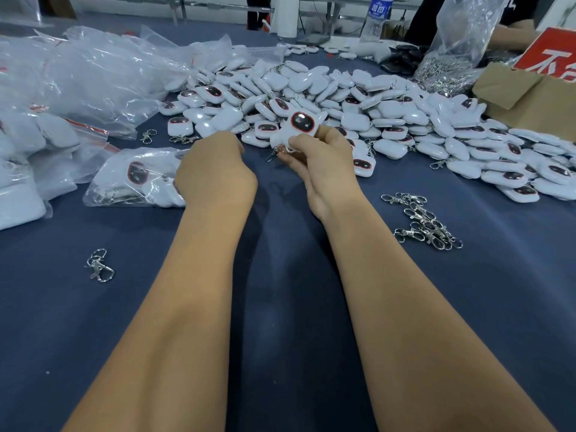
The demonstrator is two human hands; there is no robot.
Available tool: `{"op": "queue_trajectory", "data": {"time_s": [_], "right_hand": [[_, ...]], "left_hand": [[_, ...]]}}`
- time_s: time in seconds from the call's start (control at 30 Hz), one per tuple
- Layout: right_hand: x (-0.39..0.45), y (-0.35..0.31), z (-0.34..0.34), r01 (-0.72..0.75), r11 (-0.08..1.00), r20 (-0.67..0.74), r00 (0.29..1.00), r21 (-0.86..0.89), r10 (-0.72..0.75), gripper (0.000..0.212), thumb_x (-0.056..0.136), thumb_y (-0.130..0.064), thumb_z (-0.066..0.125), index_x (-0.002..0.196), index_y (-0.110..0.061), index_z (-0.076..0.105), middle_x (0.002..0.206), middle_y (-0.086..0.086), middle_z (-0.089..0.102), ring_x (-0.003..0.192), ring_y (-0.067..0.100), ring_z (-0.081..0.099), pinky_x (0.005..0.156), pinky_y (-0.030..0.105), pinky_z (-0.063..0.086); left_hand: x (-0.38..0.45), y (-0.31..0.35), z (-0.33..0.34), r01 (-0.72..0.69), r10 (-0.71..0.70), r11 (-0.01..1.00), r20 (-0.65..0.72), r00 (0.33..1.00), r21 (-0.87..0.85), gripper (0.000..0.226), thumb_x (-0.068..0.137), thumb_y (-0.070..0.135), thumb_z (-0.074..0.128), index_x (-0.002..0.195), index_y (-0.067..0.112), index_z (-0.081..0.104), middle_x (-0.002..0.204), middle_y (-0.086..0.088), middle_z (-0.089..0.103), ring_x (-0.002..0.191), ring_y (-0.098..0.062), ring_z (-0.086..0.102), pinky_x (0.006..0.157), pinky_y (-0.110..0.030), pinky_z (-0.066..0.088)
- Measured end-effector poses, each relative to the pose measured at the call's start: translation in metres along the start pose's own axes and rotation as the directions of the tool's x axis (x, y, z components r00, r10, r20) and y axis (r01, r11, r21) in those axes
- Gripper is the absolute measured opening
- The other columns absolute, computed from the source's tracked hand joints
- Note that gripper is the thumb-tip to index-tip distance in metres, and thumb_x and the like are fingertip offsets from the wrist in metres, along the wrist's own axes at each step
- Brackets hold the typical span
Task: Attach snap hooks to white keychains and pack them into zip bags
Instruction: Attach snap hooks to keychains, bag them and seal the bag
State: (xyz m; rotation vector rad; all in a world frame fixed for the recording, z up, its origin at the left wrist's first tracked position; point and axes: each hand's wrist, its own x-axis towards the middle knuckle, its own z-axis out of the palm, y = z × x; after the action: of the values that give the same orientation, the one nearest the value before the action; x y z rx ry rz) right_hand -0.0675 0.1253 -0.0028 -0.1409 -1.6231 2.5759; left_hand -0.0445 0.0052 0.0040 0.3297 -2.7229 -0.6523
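The right hand (318,163) grips a white keychain (297,127) — a snap hook (271,155) hangs at its lower edge. The left hand (215,169) shows only its back, so its grip I cannot tell. The keychain pile (389,120) lies at 1 o'clock, a zip bag (137,177) at 10 o'clock, loose hooks (425,221) at 3 o'clock.

White keychains (358,101) with red-ringed dark faces, silver snap hooks (425,221), navy tablecloth (280,307).
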Motion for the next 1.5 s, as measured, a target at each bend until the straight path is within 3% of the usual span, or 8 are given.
{"op": "queue_trajectory", "data": {"time_s": [0.13, 0.23, 0.5, 0.67, 0.9, 1.13, 1.37, 1.5], "right_hand": [[-0.003, -0.003, 0.001, -0.041, 0.969, 0.106, 0.994, 0.245, 0.015, 0.015, 0.093, 0.012, 0.049, 0.094, -0.003, 0.052, 0.086, 0.015, 0.062, 0.073, 0.022, 0.069, 0.083, 0.032, 0.06], [-0.007, -0.004, 0.004, -0.095, 0.939, 0.222, 0.975, 0.33, 0.021, 0.009, 0.099, 0.005, 0.045, 0.105, 0.001, 0.052, 0.091, 0.021, 0.066, 0.08, 0.028, 0.072, 0.078, 0.031, 0.061], [-0.01, -0.003, 0.008, 0.066, 0.996, 0.184, 0.98, 0.057, -0.076, 0.013, 0.101, -0.004, 0.048, 0.114, -0.004, 0.046, 0.09, 0.017, 0.067, 0.069, 0.02, 0.068, 0.058, 0.025, 0.055], [-0.013, 0.003, 0.008, 0.206, 0.935, 0.249, 0.959, -0.29, -0.134, 0.018, 0.091, 0.0, 0.062, 0.095, -0.015, 0.053, 0.075, 0.009, 0.069, 0.056, 0.015, 0.055, 0.05, 0.024, 0.043], [-0.014, 0.01, 0.013, 0.42, 0.495, 0.349, 0.907, -0.76, -0.235, 0.03, 0.082, 0.007, 0.059, 0.103, -0.01, 0.073, 0.092, 0.003, 0.07, 0.08, 0.011, 0.06, 0.068, 0.013, 0.044], [-0.024, 0.006, 0.02, 0.335, 0.857, 0.285, 0.93, -0.392, -0.233, 0.022, 0.083, 0.016, 0.057, 0.093, -0.003, 0.06, 0.087, 0.01, 0.067, 0.072, 0.011, 0.064, 0.059, 0.02, 0.05], [-0.025, 0.01, 0.02, 0.497, 0.259, 0.501, 0.864, -0.828, -0.057, 0.028, 0.092, 0.001, 0.051, 0.075, -0.02, 0.044, 0.075, -0.003, 0.049, 0.082, 0.018, 0.046, 0.077, 0.035, 0.04], [-0.023, 0.003, 0.011, 0.426, 0.545, 0.251, 0.895, -0.722, -0.368, 0.016, 0.086, -0.007, 0.058, 0.076, -0.015, 0.067, 0.082, -0.002, 0.066, 0.081, 0.016, 0.058, 0.076, 0.035, 0.048]], "left_hand": [[0.003, -0.001, 0.004, -0.021, -0.029, 0.914, -0.117, 0.993, -0.405, 0.03, 0.081, 0.006, 0.057, 0.101, 0.022, 0.073, 0.087, -0.001, 0.071, 0.082, -0.024, 0.064, 0.07, -0.03, 0.047], [0.002, 0.006, 0.002, 0.06, -0.094, 0.592, 0.005, 0.996, -0.804, 0.028, 0.079, -0.002, 0.056, 0.091, 0.016, 0.075, 0.057, 0.0, 0.063, 0.05, -0.016, 0.053, 0.051, -0.025, 0.045], [0.0, 0.013, -0.006, 0.092, -0.225, 0.292, 0.025, 0.974, -0.952, 0.024, 0.082, -0.007, 0.061, 0.09, 0.014, 0.069, 0.051, 0.007, 0.062, 0.052, -0.013, 0.058, 0.057, -0.025, 0.052], [0.001, 0.012, -0.006, -0.083, -0.204, 0.445, -0.192, 0.96, -0.892, 0.023, 0.079, 0.0, 0.062, 0.081, 0.022, 0.069, 0.065, 0.007, 0.064, 0.06, -0.008, 0.058, 0.062, -0.022, 0.051], [-0.003, 0.014, -0.005, -0.212, -0.131, 0.621, -0.367, 0.921, -0.755, 0.025, 0.079, 0.004, 0.058, 0.077, 0.029, 0.064, 0.07, 0.015, 0.064, 0.067, -0.001, 0.061, 0.072, -0.017, 0.05], [-0.007, 0.018, -0.004, -0.252, -0.077, 0.697, -0.42, 0.904, -0.671, 0.024, 0.078, 0.006, 0.052, 0.08, 0.026, 0.065, 0.082, 0.009, 0.067, 0.075, -0.002, 0.06, 0.077, -0.018, 0.048], [-0.011, 0.019, 0.0, -0.267, 0.009, 0.759, -0.399, 0.917, -0.595, 0.025, 0.079, 0.007, 0.05, 0.086, 0.022, 0.069, 0.093, 0.005, 0.068, 0.088, -0.011, 0.062, 0.081, -0.019, 0.045], [-0.014, 0.022, 0.002, -0.283, 0.067, 0.866, -0.466, 0.883, -0.412, 0.027, 0.081, 0.012, 0.05, 0.097, 0.019, 0.071, 0.112, -0.002, 0.059, 0.111, -0.021, 0.049, 0.094, -0.027, 0.038]]}}
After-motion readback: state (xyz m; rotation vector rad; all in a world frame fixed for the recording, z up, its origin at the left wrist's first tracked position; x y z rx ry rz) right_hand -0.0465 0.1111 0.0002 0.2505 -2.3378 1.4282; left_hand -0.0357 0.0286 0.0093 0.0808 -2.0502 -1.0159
